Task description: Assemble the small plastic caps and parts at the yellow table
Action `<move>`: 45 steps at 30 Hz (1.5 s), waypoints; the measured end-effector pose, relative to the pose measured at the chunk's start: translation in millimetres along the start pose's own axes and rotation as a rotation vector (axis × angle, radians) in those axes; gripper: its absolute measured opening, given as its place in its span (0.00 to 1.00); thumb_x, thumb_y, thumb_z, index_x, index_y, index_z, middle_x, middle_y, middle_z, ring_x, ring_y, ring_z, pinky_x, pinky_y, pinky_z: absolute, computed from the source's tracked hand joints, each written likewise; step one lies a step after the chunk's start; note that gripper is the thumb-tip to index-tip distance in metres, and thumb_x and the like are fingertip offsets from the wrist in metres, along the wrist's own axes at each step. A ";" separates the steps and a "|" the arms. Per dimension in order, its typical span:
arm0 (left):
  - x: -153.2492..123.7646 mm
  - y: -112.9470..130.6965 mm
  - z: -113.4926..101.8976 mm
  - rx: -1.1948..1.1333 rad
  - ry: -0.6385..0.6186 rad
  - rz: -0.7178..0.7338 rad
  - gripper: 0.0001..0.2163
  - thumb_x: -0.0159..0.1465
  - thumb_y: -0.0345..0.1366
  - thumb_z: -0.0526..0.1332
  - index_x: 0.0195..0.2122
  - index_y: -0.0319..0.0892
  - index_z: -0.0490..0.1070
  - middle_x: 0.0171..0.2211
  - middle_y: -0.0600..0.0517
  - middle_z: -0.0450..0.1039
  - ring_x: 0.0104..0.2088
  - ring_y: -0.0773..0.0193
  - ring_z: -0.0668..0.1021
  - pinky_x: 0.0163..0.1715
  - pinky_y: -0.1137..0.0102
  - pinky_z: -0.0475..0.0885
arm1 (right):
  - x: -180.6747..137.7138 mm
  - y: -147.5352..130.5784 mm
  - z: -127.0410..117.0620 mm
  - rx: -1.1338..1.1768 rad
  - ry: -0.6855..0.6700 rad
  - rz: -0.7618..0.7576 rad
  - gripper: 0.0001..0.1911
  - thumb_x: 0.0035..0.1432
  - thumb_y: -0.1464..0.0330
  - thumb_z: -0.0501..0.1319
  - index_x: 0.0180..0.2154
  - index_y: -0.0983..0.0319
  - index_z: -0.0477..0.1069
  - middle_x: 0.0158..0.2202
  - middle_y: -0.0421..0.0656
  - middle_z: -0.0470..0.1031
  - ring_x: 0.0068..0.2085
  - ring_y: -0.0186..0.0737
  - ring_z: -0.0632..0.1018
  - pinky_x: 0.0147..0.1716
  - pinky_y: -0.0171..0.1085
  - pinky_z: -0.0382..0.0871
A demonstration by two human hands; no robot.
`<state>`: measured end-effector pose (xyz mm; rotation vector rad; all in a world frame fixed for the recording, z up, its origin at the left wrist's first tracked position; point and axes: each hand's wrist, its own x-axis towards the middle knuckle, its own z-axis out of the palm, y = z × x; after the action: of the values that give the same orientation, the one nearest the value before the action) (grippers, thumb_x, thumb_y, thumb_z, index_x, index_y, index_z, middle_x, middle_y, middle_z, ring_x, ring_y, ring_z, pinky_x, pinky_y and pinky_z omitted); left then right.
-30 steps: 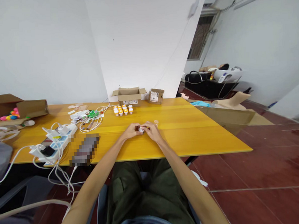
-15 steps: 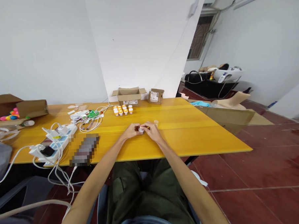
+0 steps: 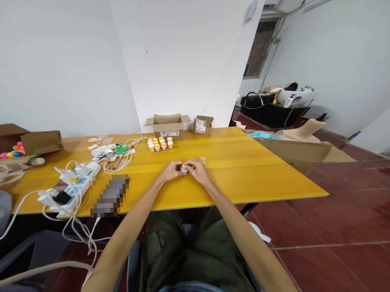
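My left hand and my right hand meet over the middle of the yellow table. Together their curled fingers pinch a small white object, too small to name. An orange cap lies on the table just behind my right hand. Farther back stand several small white vials with orange caps.
An open cardboard box and a smaller box stand at the table's back edge. A power strip with plugs and white cables lies at the left, beside a blurred dark item. A box of coloured balls sits far left.
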<state>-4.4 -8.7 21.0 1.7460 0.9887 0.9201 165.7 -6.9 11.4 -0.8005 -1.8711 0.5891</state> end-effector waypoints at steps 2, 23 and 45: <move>-0.4 1.1 -0.3 -0.004 -0.003 -0.001 0.14 0.46 0.40 0.71 0.24 0.39 0.67 0.23 0.59 0.66 0.27 0.69 0.69 0.30 0.72 0.64 | 0.3 1.2 0.5 0.011 -0.007 -0.002 0.09 0.59 0.68 0.61 0.30 0.58 0.79 0.30 0.41 0.79 0.34 0.40 0.77 0.36 0.37 0.70; 1.3 -3.0 4.5 0.028 0.061 0.007 0.15 0.45 0.39 0.72 0.27 0.40 0.66 0.25 0.59 0.67 0.28 0.69 0.70 0.31 0.72 0.66 | -1.0 0.3 1.2 -0.031 0.034 0.035 0.07 0.58 0.67 0.61 0.30 0.57 0.78 0.30 0.41 0.80 0.32 0.40 0.78 0.35 0.37 0.71; 2.2 -2.1 2.3 0.228 0.136 0.064 0.11 0.47 0.34 0.71 0.30 0.41 0.73 0.30 0.54 0.71 0.32 0.64 0.72 0.37 0.68 0.68 | -8.4 38.8 -5.2 -0.411 0.424 0.265 0.17 0.60 0.66 0.58 0.51 0.60 0.71 0.54 0.57 0.69 0.54 0.60 0.67 0.53 0.59 0.61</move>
<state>-1.9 -6.8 18.6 1.9345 1.1697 1.0104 183.5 13.0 -18.6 -1.3439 -1.5166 0.1659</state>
